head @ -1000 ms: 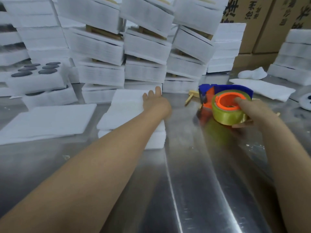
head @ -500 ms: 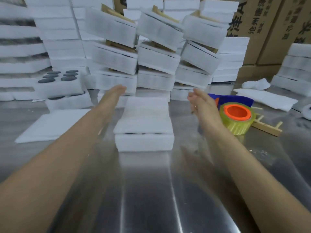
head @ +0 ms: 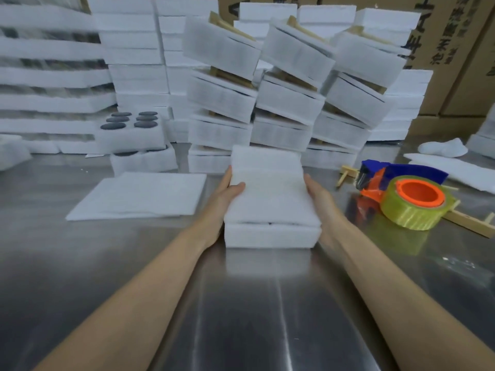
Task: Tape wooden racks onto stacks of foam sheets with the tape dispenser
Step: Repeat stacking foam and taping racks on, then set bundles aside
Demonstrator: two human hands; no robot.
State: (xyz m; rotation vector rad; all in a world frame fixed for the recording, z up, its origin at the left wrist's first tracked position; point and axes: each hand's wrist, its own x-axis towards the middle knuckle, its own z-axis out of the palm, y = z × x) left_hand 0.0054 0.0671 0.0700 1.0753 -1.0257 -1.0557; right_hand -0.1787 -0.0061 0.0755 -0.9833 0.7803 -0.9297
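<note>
A stack of white foam sheets (head: 270, 199) sits mid-table on the steel surface. My left hand (head: 223, 195) grips its left side, thumb lying over the top sheet. Against the stack's right side is my right hand (head: 318, 196), its fingers mostly hidden behind the foam. The tape dispenser (head: 401, 194), blue and orange with a yellowish tape roll, lies on the table to the right, no hand on it. A wooden rack (head: 468, 219) lies under and beside the dispenser, partly hidden by it.
Tall piles of taped foam bundles with wooden racks (head: 289, 84) stand right behind the stack. A flat foam sheet (head: 139, 195) lies at left, foam trays with dark round stones (head: 131, 129) behind it. Cardboard boxes (head: 455, 49) line the back right. More foam sheets (head: 455, 170) lie far right.
My right hand let go of the tape dispenser and came left. Both hands closed in on the foam stack and now hold its two sides.
</note>
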